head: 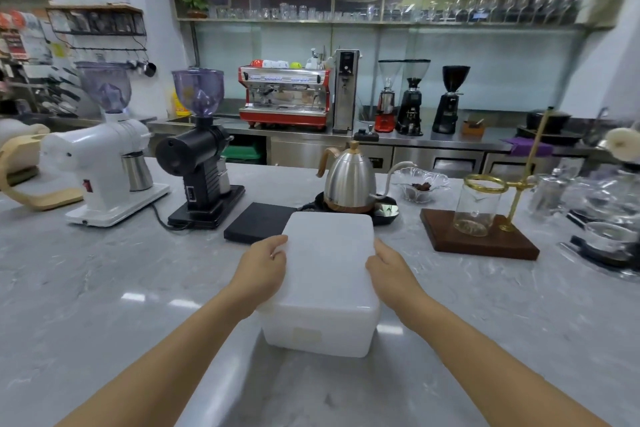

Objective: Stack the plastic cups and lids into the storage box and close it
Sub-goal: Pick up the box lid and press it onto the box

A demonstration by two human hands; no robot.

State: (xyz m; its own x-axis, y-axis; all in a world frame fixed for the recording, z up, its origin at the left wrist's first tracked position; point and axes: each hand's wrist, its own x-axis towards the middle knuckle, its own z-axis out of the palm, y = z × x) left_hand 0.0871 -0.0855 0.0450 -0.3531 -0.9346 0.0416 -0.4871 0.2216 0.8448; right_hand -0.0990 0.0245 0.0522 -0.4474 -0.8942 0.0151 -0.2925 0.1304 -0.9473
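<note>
A white translucent storage box stands on the grey marble counter in front of me. Its flat white lid lies over the top of the box. My left hand grips the lid's left edge, thumb on top. My right hand grips the right edge the same way. The lid hides the inside of the box, so no cups or lids show.
Behind the box lie a black scale and a steel gooseneck kettle. A black grinder and a white grinder stand at the left. A glass dripper stand on a wooden base is at the right.
</note>
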